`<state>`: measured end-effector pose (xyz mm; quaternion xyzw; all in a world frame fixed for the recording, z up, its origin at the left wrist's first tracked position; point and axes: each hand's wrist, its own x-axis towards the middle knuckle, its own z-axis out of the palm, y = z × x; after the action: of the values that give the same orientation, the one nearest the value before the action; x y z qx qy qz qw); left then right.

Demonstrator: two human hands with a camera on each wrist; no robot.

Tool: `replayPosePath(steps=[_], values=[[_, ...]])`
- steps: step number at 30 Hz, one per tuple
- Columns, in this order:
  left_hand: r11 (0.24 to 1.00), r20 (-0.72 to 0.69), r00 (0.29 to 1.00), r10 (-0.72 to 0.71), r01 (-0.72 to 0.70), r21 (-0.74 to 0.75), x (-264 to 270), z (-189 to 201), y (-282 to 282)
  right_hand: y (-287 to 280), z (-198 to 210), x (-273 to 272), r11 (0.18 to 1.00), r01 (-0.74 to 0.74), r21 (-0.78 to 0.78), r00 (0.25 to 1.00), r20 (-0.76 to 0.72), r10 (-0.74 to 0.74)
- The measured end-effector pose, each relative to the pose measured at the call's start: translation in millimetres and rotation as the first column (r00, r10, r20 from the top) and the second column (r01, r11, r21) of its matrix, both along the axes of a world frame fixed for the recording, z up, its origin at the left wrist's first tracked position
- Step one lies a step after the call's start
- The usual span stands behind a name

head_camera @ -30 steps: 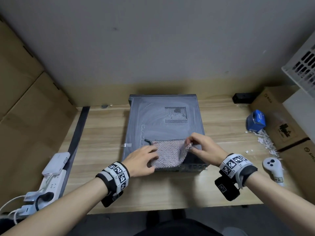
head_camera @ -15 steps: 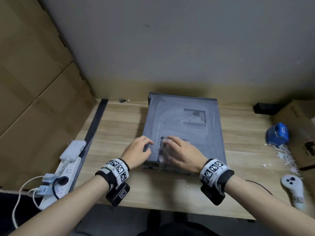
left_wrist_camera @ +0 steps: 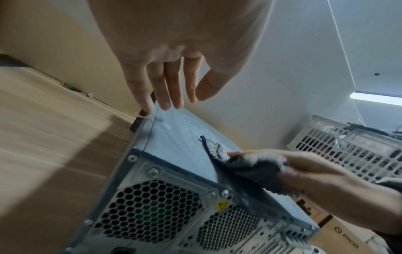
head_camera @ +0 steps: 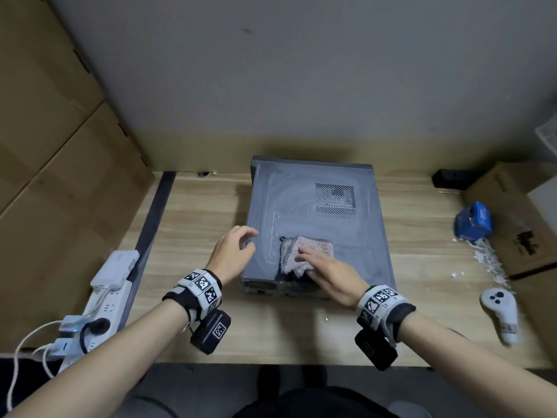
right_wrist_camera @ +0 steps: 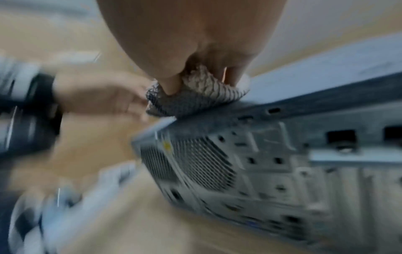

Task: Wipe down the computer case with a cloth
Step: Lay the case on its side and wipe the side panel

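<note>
A dusty grey computer case [head_camera: 304, 206] lies on its side on the wooden desk [head_camera: 196, 224], its rear panel facing me. A folded grey-and-pink mesh cloth [head_camera: 313, 247] lies on the near part of its top panel. My right hand [head_camera: 325, 270] lies over the cloth. In the right wrist view the thumb and fingers [right_wrist_camera: 172, 86] pinch the cloth [right_wrist_camera: 195, 98] at the case's near edge [right_wrist_camera: 282, 154]. My left hand [head_camera: 235, 248] holds nothing. Its straight fingertips [left_wrist_camera: 163, 103] touch the case's left top edge [left_wrist_camera: 174, 146], apart from the cloth [left_wrist_camera: 245, 168].
A white power strip [head_camera: 99, 297] with plugs lies at the desk's left. At the right are a white controller [head_camera: 500, 312], a blue box [head_camera: 473, 221], paper shreds [head_camera: 488, 260] and cardboard boxes [head_camera: 527, 230]. The wall stands close behind the case.
My left hand has let go of the cloth and moved to the case's left edge. My right hand has folded the cloth over and now covers it alone.
</note>
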<state>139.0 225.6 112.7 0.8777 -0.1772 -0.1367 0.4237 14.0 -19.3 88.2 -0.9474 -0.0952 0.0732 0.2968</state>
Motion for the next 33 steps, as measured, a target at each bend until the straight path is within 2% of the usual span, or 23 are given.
replayPosePath(steps=[1, 2, 3, 5, 6, 7, 9, 12, 15, 17, 19, 21, 22, 26, 28, 31, 33], values=[[1.0, -0.022, 1.0, 0.01, -0.01, -0.009, 2.6, 1.7, -2.8, -1.7, 9.0, 3.0, 0.973, 0.111, 0.203, 0.991, -0.092, -0.094], [1.0, -0.043, 0.999, 0.02, -0.02, -0.013, 5.6, 3.1, -5.6, -3.2, 19.5, 6.6, 0.877, 0.254, 0.407, 0.964, -0.179, -0.196], [1.0, -0.061, 0.998, 0.027, -0.027, -0.009, 8.1, 4.6, -7.8, -5.8, 31.1, 10.1, 0.728, 0.394, 0.561, 0.919, -0.265, -0.293], [0.999, -0.098, 0.995, 0.024, -0.022, 0.024, 12.8, 5.6, -11.3, -20.3, 50.9, 14.9, 0.442, 0.602, 0.665, 0.789, -0.411, -0.457], [0.998, -0.118, 0.993, 0.018, -0.011, 0.056, 14.3, 6.1, -13.4, -33.5, 58.0, 15.4, 0.363, 0.662, 0.656, 0.728, -0.447, -0.52], [0.995, -0.132, 0.991, 0.013, 0.0, 0.097, 15.6, 6.1, -15.7, -46.7, 65.7, 14.4, 0.327, 0.691, 0.645, 0.689, -0.452, -0.566], [0.985, -0.158, 0.987, 0.02, 0.007, 0.171, 16.1, 6.1, -22.0, -69.8, 81.5, 5.8, 0.37, 0.701, 0.61, 0.667, -0.374, -0.645], [0.98, -0.19, 0.98, 0.057, -0.02, 0.196, 11.9, 3.7, -31.0, -89.8, 99.1, -20.4, 0.541, 0.642, 0.543, 0.71, -0.154, -0.687], [0.98, -0.226, 0.972, 0.068, -0.023, 0.198, 5.2, -6.1, -36.1, -97.2, 85.1, -51.0, 0.735, 0.613, 0.29, 0.763, 0.024, -0.646], [0.977, -0.235, 0.969, 0.072, -0.021, 0.211, -1.0, -11.0, -38.1, -94.7, 60.1, -65.0, 0.817, 0.561, 0.131, 0.823, 0.017, -0.568], [0.975, -0.231, 0.97, 0.078, -0.025, 0.223, -6.2, -12.9, -37.2, -83.4, 33.3, -73.0, 0.883, 0.47, 0.004, 0.88, -0.076, -0.468], [0.976, -0.221, 0.972, 0.079, -0.031, 0.215, -10.0, -12.7, -35.3, -72.6, 14.9, -77.8, 0.882, 0.432, -0.19, 0.895, -0.033, -0.446], [0.977, -0.222, 0.972, 0.081, -0.034, 0.21, -11.0, -12.6, -33.4, -70.0, 8.2, -78.8, 0.863, 0.449, -0.232, 0.888, 0.005, -0.461], [0.99, -0.234, 0.968, 0.096, -0.067, 0.128, -12.3, -12.0, -27.1, -68.6, 2.7, -73.6, 0.805, 0.57, -0.165, 0.821, 0.073, -0.566], [0.989, -0.225, 0.965, 0.137, -0.119, 0.092, -13.0, -12.3, -25.8, -67.6, 0.6, -65.3, 0.759, 0.626, -0.18, 0.78, 0.126, -0.613], [0.968, -0.219, 0.947, 0.237, -0.212, 0.133, -15.1, -14.7, -21.7, -60.6, -8.4, -55.3, 0.682, 0.696, -0.224, 0.718, 0.22, -0.661], [0.952, -0.219, 0.934, 0.283, -0.246, 0.183, -16.5, -18.7, -16.8, -53.4, -17.7, -51.6, 0.669, 0.712, -0.214, 0.702, 0.246, -0.669]])
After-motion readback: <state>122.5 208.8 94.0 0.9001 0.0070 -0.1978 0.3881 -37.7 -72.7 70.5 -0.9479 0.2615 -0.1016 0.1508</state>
